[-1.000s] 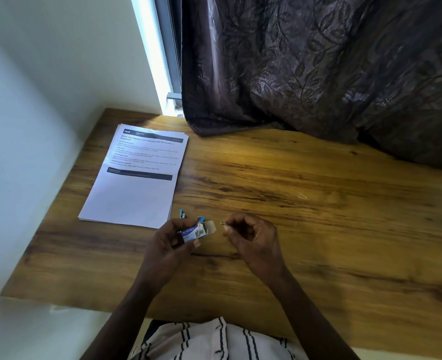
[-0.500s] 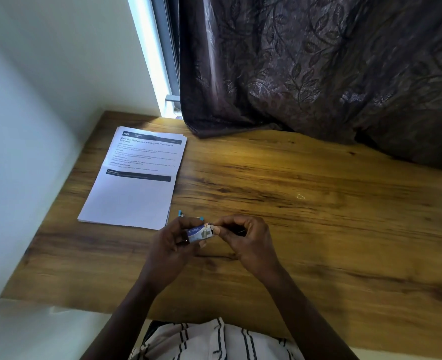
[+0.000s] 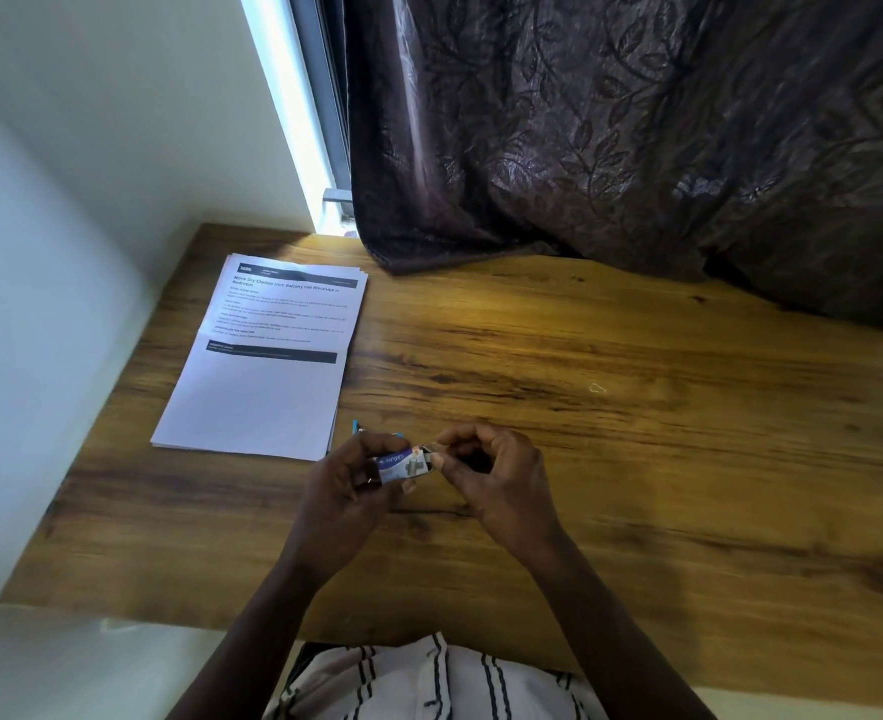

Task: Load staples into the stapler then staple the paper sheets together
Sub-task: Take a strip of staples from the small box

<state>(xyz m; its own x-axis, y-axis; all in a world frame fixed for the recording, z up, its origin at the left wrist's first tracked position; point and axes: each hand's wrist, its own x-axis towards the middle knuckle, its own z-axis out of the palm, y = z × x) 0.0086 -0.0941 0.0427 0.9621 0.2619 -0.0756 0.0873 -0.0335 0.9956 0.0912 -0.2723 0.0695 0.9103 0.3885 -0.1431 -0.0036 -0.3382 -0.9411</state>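
Observation:
My left hand holds a small blue and white staple box just above the wooden table. My right hand has its thumb and forefinger pinching at the box's right end, where the flap is. Whether a strip of staples sits between those fingers I cannot tell. Only two blue bits of the stapler show behind my left hand; the rest is hidden. A stack of printed paper sheets lies flat on the table to the left, beyond my left hand.
A dark patterned curtain hangs onto the table's far edge. A white wall borders the table on the left, close to the papers. One small loose staple lies on the wood to the right of my hands.
My right hand, held apart from the box with something small pinched in it a second ago, has moved left and now pinches at the box's end. The left hand stays in place.

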